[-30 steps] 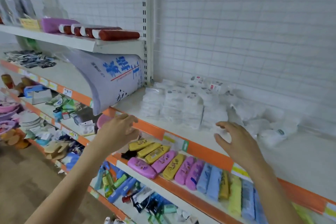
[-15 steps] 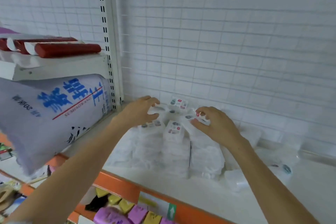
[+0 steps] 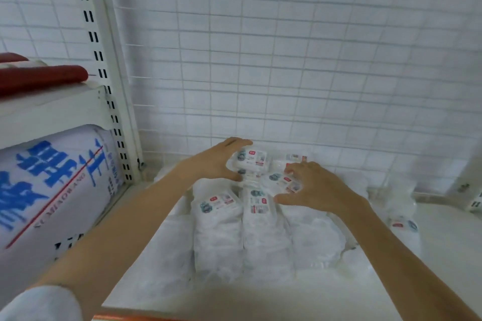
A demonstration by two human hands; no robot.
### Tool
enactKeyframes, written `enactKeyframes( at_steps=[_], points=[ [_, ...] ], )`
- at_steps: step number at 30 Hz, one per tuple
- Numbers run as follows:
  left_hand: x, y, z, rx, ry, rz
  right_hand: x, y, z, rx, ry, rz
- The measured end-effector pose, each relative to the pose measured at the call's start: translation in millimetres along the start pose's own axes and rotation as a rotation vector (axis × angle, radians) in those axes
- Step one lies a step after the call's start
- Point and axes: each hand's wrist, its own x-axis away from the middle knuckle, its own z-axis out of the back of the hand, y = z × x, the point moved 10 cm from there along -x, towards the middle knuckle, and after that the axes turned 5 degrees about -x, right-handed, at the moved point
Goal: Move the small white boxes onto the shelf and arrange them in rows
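A person's two bare hands work a cluster of small white boxes (image 3: 250, 190) at the back of a white shelf (image 3: 430, 255), close to the wire-grid back panel (image 3: 287, 60). The left hand (image 3: 216, 161) curls around the left side of the rear box (image 3: 251, 159), fingers over its far edge and thumb at its near edge. The right hand (image 3: 315, 187) comes in from the other side, fingers spread and bent over the top of a tilted box (image 3: 283, 181); whether it actually pinches that box or only rests on it cannot be told.

The boxes stand in short stacks, labels up, their long sides running roughly from the shelf's front edge toward the back panel. Two nearer stacks (image 3: 240, 229) sit side by side and fairly straight just in front of the hands; the top boxes at the back lie askew, overlapping one another between the two hands. A few loose boxes (image 3: 403, 224) lie well apart to the right.

The move ahead likely turns on this: the crooked boxes sit directly between the palms, the left hand nearer the rear one, the right nearer the tilted one, so squaring them means turning their long sides in line with the front stacks. A large white roll with blue lettering (image 3: 52, 190) fills the neighbouring bay to the left, beyond the slotted upright (image 3: 114, 117).
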Motion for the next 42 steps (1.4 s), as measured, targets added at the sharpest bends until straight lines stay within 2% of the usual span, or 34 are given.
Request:
enactKeyframes(
  at_steps=[7, 18, 25, 33, 38, 42],
  points=[
    [-11, -6, -10, 0.122, -0.013, -0.014, 10, 7, -5, -0.197, 0.061, -0.153],
    [4, -8, 9, 0.001, 0.206, -0.060, 27, 9, -12, -0.198, 0.169, -0.236],
    [27, -8, 25, -0.047, 0.196, -0.069, 55, 6, 13, -0.192, 0.308, -0.212],
    [68, 47, 41, 0.064, 0.288, -0.189, 126, 12, 49, -0.146, 0.460, -0.178],
    [102, 116, -3, 0.124, 0.234, -0.305, 218, 55, 54, -0.134, 0.497, -0.250],
    [114, 135, -40, 0.162, 0.214, -0.285, 269, 82, 45, -0.166, 0.516, -0.356]
  ],
)
